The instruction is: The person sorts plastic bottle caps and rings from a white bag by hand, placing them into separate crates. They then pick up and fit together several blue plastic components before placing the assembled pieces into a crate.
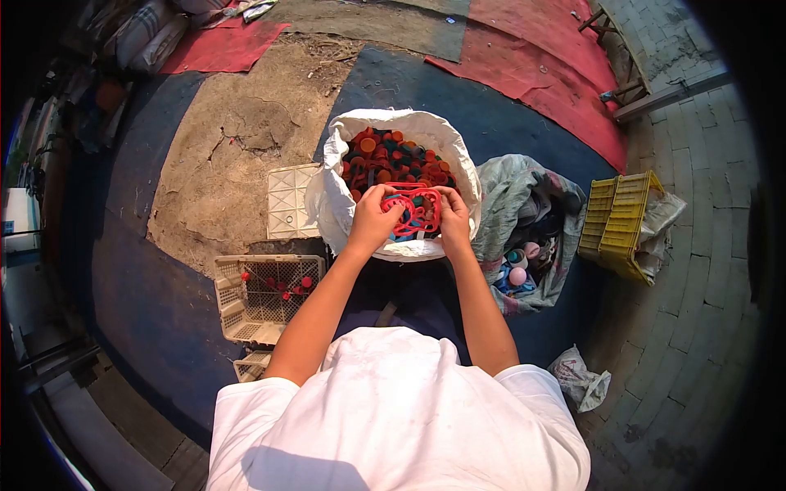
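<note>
Between my two hands is a red plastic piece with looped openings (pixel 416 209), held over the near side of a white woven sack (pixel 329 209). My left hand (pixel 375 218) grips its left end, fingers curled in. The right end is pinched by my right hand (pixel 451 214). Below and beyond the piece, the sack is filled with red, orange and dark green plastic caps (pixel 393 157). My fingers cover parts of the red piece, so its full shape is hidden.
Left of the sack sits a beige crate (pixel 237 315) with a few red pieces inside; a beige lattice panel (pixel 288 200) lies behind it. On the right stand a grey-green sack (pixel 499 192) of mixed plastic items and a yellow crate (pixel 618 217). A white bag (pixel 579 378) lies nearer me.
</note>
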Demonstrator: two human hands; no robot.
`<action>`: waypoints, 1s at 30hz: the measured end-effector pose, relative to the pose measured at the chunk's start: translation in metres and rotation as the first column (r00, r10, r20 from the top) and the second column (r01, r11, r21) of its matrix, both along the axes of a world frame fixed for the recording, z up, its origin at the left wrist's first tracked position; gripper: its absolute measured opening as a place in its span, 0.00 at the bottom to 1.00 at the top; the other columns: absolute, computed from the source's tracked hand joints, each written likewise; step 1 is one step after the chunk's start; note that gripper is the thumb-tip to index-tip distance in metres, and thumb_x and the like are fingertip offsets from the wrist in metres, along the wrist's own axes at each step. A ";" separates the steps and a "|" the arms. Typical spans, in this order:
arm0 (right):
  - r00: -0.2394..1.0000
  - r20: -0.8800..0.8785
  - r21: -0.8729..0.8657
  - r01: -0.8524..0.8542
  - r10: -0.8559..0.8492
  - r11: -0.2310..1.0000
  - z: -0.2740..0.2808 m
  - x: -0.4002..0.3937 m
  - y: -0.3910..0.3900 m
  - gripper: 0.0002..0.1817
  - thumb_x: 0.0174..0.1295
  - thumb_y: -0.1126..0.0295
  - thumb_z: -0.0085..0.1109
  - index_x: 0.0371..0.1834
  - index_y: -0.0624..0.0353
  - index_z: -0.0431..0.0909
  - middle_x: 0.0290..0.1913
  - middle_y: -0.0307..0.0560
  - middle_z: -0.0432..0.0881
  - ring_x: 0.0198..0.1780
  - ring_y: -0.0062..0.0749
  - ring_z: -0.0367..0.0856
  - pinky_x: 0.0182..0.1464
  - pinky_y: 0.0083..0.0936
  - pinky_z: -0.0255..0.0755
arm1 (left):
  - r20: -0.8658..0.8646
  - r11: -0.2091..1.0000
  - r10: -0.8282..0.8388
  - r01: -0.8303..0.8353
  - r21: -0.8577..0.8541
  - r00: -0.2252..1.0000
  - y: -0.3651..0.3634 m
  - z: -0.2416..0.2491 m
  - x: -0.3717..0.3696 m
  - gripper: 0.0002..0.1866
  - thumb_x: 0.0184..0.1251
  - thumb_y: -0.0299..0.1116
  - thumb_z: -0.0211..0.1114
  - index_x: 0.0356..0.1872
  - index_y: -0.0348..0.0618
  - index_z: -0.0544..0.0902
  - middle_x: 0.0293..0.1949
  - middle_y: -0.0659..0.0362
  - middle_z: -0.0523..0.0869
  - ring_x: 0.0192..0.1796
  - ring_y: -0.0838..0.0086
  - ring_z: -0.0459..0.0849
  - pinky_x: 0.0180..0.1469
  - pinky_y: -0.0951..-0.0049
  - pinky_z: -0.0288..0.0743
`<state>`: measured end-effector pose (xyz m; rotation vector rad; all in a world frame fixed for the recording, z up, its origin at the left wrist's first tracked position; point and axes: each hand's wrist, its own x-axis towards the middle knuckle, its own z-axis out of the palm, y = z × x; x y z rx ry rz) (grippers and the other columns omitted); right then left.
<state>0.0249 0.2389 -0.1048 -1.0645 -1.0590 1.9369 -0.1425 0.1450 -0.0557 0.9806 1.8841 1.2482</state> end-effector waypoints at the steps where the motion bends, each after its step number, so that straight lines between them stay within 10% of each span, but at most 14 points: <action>1: 0.999 -0.043 -0.050 0.020 -0.022 0.999 0.002 -0.003 -0.002 0.14 0.84 0.62 0.48 0.58 0.57 0.79 0.40 0.37 0.85 0.34 0.16 0.80 0.38 0.16 0.77 | -0.003 1.000 0.026 -0.026 -0.014 1.000 0.001 -0.001 0.001 0.15 0.61 0.31 0.72 0.45 0.33 0.83 0.44 0.49 0.85 0.43 0.62 0.87 0.47 0.64 0.81; 7: 0.994 -0.077 0.003 0.079 -0.078 0.997 0.016 -0.008 -0.008 0.27 0.80 0.44 0.50 0.60 0.60 0.78 0.37 0.33 0.81 0.30 0.12 0.72 0.34 0.15 0.70 | 0.033 0.992 0.128 -0.128 -0.008 0.991 0.005 0.002 0.008 0.16 0.60 0.31 0.73 0.46 0.35 0.80 0.44 0.49 0.84 0.42 0.62 0.85 0.47 0.64 0.80; 14: 0.988 0.095 0.087 0.116 -0.124 0.989 0.016 -0.005 -0.013 0.13 0.71 0.61 0.71 0.43 0.62 0.88 0.39 0.30 0.74 0.35 0.12 0.73 0.35 0.15 0.69 | -0.050 0.993 0.085 -0.080 0.084 0.995 0.006 -0.014 0.006 0.17 0.58 0.32 0.76 0.41 0.37 0.78 0.45 0.50 0.85 0.48 0.58 0.85 0.51 0.60 0.80; 17: 0.985 0.068 0.110 0.149 -0.157 0.983 0.006 0.001 -0.013 0.14 0.72 0.61 0.70 0.44 0.63 0.88 0.39 0.30 0.74 0.35 0.12 0.72 0.35 0.16 0.68 | -0.128 0.996 0.017 -0.006 0.087 0.992 0.003 -0.022 -0.001 0.17 0.61 0.34 0.79 0.41 0.40 0.79 0.47 0.56 0.86 0.43 0.72 0.85 0.46 0.69 0.80; 24: 0.963 -0.047 0.066 0.267 -0.264 0.961 0.019 0.009 0.004 0.11 0.76 0.60 0.65 0.40 0.55 0.83 0.23 0.25 0.69 0.22 0.09 0.60 0.24 0.14 0.51 | 0.209 0.998 0.056 -0.052 -0.023 0.976 -0.004 -0.009 -0.001 0.17 0.68 0.43 0.76 0.47 0.43 0.83 0.36 0.67 0.81 0.36 0.86 0.79 0.38 0.82 0.75; 30: 0.955 -0.231 -0.052 0.181 -0.188 0.982 0.035 0.009 0.005 0.12 0.77 0.59 0.62 0.41 0.56 0.82 0.27 0.28 0.71 0.22 0.10 0.60 0.24 0.16 0.53 | 0.481 0.986 0.140 -0.167 0.013 0.865 0.005 -0.002 0.012 0.27 0.73 0.50 0.70 0.61 0.39 0.79 0.55 0.56 0.83 0.57 0.74 0.81 0.62 0.65 0.78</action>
